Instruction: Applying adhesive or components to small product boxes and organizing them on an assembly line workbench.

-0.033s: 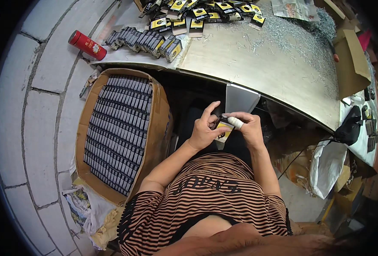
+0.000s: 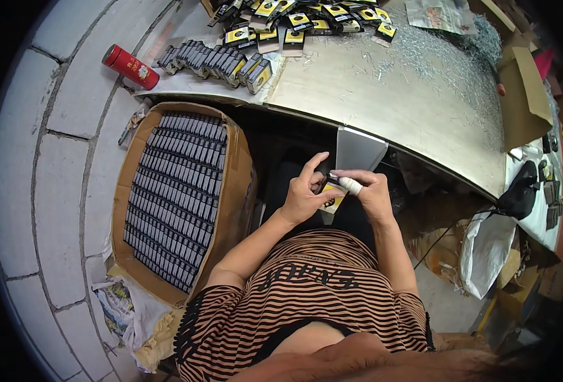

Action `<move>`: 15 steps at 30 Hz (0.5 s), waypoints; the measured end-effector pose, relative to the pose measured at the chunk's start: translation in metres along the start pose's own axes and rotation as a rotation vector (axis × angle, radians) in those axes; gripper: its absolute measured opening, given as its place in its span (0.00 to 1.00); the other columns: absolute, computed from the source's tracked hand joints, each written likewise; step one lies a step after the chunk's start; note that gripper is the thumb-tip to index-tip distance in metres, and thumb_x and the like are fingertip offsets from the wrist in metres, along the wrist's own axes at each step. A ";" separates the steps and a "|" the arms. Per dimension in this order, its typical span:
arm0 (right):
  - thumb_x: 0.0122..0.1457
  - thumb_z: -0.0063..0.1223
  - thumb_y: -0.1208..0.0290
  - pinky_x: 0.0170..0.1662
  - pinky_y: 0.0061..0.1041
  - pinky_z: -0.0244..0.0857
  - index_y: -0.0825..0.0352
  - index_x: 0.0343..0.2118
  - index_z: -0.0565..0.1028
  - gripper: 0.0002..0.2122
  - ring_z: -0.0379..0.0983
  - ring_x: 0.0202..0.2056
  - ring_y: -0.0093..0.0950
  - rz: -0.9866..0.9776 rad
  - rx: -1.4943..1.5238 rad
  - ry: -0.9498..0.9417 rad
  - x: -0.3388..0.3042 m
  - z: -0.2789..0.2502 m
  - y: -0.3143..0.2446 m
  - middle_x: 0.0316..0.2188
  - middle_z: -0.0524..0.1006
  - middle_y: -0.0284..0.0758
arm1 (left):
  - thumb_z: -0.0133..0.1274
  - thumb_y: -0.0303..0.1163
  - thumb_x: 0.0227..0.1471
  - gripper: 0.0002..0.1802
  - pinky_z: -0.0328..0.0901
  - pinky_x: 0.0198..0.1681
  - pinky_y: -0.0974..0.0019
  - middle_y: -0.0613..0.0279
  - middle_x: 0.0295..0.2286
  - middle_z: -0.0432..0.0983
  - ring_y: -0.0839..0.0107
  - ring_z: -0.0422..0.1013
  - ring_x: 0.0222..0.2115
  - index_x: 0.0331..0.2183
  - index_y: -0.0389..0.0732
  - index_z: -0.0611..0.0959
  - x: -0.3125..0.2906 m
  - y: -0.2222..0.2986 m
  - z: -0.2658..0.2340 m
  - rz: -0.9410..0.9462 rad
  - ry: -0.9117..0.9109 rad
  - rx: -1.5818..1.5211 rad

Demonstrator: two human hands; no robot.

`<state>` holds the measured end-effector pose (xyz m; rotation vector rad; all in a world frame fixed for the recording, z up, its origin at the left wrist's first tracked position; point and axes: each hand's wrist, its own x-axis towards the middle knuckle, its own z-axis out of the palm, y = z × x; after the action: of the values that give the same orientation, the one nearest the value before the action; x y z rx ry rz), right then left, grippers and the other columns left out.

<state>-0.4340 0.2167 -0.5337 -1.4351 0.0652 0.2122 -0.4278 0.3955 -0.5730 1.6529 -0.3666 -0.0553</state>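
Observation:
A small yellow, black and white box [image 2: 331, 205] is held in front of my torso, gripped by my left hand [image 2: 300, 196] between thumb and fingers, with the index finger raised away from it. My right hand [image 2: 372, 190] is closed at the box's upper end, its fingertips pinching there. White tape [image 2: 350, 185] wraps one of its fingers. Something small and dark shows at that end of the box; whether it is a flap or a separate piece I cannot make out.
Left stands a cardboard carton [image 2: 236, 165] packed with rows of small boxes. On the metal-topped table [image 2: 383, 108] lie piled yellow-black boxes [image 2: 294, 37], a row of boxes [image 2: 208, 62], a red canister [image 2: 131, 67] and many small metal pieces [image 2: 434, 57]. A white sack [image 2: 485, 254] stands right.

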 end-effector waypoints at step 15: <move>0.58 0.48 0.76 0.63 0.35 0.54 0.65 0.53 0.71 0.19 0.58 0.61 0.45 -0.590 -1.012 -0.028 0.151 0.005 -0.026 0.56 0.68 0.44 | 0.64 0.38 0.40 0.25 0.66 0.43 0.58 0.56 0.38 0.75 0.54 0.70 0.40 0.42 0.40 0.78 0.206 0.047 -0.124 0.481 0.409 1.219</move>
<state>-0.2818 0.2343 -0.5336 -2.3742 -0.5585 -0.2724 -0.2111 0.4561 -0.4753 2.6245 -0.5112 1.0340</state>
